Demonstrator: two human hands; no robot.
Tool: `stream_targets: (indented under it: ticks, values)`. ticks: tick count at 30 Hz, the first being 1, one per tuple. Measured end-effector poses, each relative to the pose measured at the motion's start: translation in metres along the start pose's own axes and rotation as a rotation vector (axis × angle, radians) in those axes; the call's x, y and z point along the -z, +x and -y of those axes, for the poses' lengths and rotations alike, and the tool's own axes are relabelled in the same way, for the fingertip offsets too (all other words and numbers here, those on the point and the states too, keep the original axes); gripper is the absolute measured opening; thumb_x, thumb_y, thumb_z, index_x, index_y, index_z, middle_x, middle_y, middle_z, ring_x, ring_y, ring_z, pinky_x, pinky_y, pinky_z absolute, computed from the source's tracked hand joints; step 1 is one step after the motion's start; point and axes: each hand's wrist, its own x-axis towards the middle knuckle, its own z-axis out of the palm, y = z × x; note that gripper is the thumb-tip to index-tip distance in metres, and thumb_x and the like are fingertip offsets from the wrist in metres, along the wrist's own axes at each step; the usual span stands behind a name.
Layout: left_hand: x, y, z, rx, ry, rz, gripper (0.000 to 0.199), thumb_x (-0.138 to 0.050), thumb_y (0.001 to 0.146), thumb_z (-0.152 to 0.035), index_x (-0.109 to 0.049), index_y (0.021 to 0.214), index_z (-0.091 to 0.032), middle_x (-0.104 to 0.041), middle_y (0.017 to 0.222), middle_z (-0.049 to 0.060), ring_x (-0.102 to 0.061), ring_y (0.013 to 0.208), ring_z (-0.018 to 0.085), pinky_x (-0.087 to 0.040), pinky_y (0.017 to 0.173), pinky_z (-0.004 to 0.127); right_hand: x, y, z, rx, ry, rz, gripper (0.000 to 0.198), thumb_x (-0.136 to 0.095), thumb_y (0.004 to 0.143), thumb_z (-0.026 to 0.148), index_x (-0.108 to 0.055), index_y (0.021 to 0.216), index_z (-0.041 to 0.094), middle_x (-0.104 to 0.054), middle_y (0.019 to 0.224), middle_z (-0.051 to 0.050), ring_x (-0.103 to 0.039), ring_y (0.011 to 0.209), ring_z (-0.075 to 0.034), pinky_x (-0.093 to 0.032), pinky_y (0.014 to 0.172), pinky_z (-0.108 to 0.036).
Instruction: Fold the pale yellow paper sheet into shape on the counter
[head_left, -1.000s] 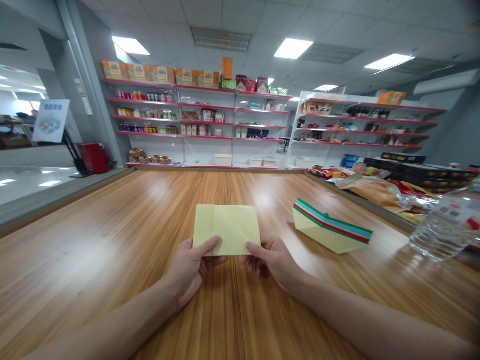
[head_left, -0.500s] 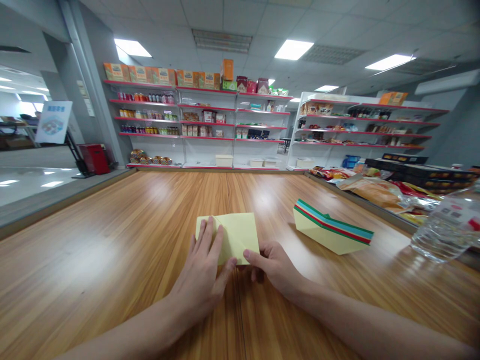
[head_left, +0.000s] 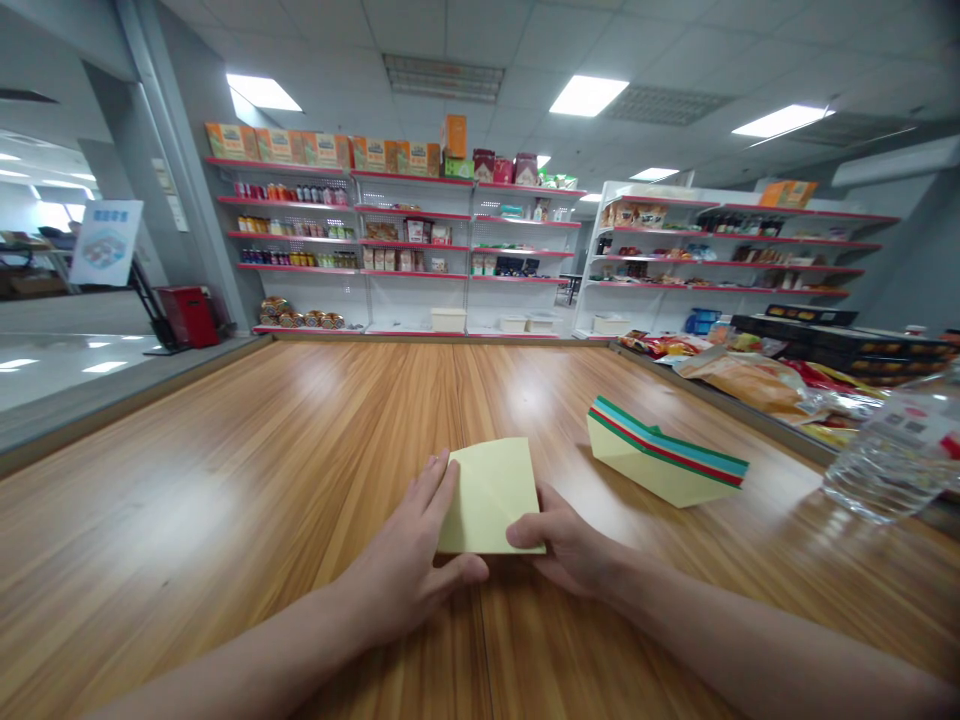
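A pale yellow sheet of paper, roughly square with faint diagonal creases, is held just in front of me above the wooden table. My right hand pinches its lower right corner, thumb on top and fingers underneath. Along the paper's left edge lies my left hand, fingers stretched out and touching the edge, thumb spread apart below the near edge. To the right stands a folded paper boat, yellow below with green, blue and red stripes along its upper edge; neither hand touches it.
A clear plastic bottle stands at the right of the wooden table. Packaged snacks and black boxes lie beyond the table's right edge. Stocked shelves line the back.
The paper has shifted right and slightly toward me, with my right hand on its corner. My left hand's fingers have slid from the paper's face to its left edge, and the thumb has come away.
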Motion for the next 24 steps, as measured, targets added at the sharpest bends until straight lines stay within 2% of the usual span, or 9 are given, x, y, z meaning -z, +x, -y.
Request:
stream_targets:
  ticks: [3,6,8,10,13,15,18,22,24]
  values:
    - [0.005,-0.001,-0.002,-0.031,-0.061,0.048,0.069,-0.024,0.091,-0.044,-0.003,0.142,-0.003,0.002,0.15,0.016,0.003,0.137,0.023,-0.009,0.111,0.044,0.0,0.0,-0.001,0.011,0.019,0.027,0.056,-0.055,0.05,-0.001,-0.061,0.104,0.013,-0.067,0.097,-0.009,-0.061,0.088,-0.021,-0.045,0.08,-0.032]
    - [0.008,-0.002,-0.004,-0.034,-0.134,0.028,0.07,-0.027,0.091,-0.044,0.0,0.142,-0.004,0.003,0.15,0.015,0.001,0.137,0.024,-0.008,0.111,0.044,0.001,-0.004,-0.002,-0.011,0.031,0.058,0.058,-0.055,0.047,-0.002,-0.061,0.104,0.012,-0.068,0.094,-0.009,-0.062,0.084,-0.021,-0.046,0.073,-0.03]
    - [0.009,-0.002,-0.006,-0.017,-0.199,-0.003,0.069,-0.029,0.091,-0.044,-0.006,0.142,-0.005,-0.005,0.15,0.016,-0.005,0.137,0.026,-0.009,0.111,0.043,0.001,-0.007,-0.003,-0.067,0.036,0.109,0.06,-0.055,0.045,-0.001,-0.061,0.103,0.011,-0.068,0.092,-0.009,-0.062,0.081,-0.021,-0.047,0.066,-0.026]
    - [0.009,-0.001,-0.007,-0.003,-0.292,-0.045,0.061,-0.029,0.091,-0.042,-0.018,0.141,-0.008,-0.022,0.147,0.017,-0.021,0.133,0.026,-0.017,0.109,0.041,0.0,-0.01,-0.004,-0.113,0.048,0.162,0.06,-0.054,0.043,-0.001,-0.061,0.102,0.01,-0.068,0.091,-0.009,-0.063,0.08,-0.021,-0.046,0.061,-0.024]
    - [0.01,0.003,-0.008,0.052,-0.481,-0.101,0.045,-0.032,0.091,-0.043,-0.052,0.116,-0.012,-0.06,0.11,0.012,-0.056,0.098,0.022,-0.044,0.084,0.032,-0.001,-0.011,-0.003,-0.109,0.105,0.184,0.06,-0.052,0.042,0.0,-0.061,0.1,0.009,-0.068,0.09,-0.009,-0.062,0.082,-0.022,-0.046,0.065,-0.026]
    - [0.01,0.008,-0.006,0.154,-0.609,-0.132,0.04,-0.04,0.087,-0.048,-0.06,0.081,-0.013,-0.062,0.07,0.004,-0.056,0.062,0.016,-0.042,0.055,0.025,-0.001,-0.01,0.0,-0.097,0.154,0.168,0.057,-0.052,0.043,0.003,-0.061,0.099,0.009,-0.068,0.091,-0.01,-0.062,0.084,-0.023,-0.047,0.07,-0.03]
    - [0.007,0.014,0.001,0.292,-0.829,-0.153,0.041,-0.051,0.08,-0.05,-0.058,0.064,-0.013,-0.055,0.055,0.0,-0.048,0.048,0.011,-0.032,0.044,0.021,0.003,-0.005,0.004,-0.091,0.185,0.062,0.046,-0.054,0.051,0.008,-0.062,0.097,0.009,-0.068,0.091,-0.011,-0.062,0.084,-0.023,-0.046,0.074,-0.032]
    - [0.003,0.017,0.009,0.333,-0.961,-0.227,0.036,-0.053,0.081,-0.046,-0.065,0.084,-0.012,-0.066,0.069,0.004,-0.057,0.058,0.015,-0.039,0.051,0.022,0.01,0.005,0.005,-0.028,0.135,-0.26,0.022,-0.057,0.072,0.022,-0.062,0.092,0.013,-0.069,0.087,-0.009,-0.063,0.076,-0.02,-0.047,0.072,-0.031]
    - [0.002,0.017,0.01,0.32,-0.985,-0.264,0.034,-0.056,0.08,-0.043,-0.066,0.092,-0.013,-0.068,0.075,0.005,-0.059,0.063,0.016,-0.042,0.055,0.023,0.011,0.008,0.003,0.01,0.067,-0.302,0.021,-0.058,0.077,0.028,-0.062,0.094,0.015,-0.068,0.085,-0.008,-0.063,0.073,-0.018,-0.048,0.067,-0.03]
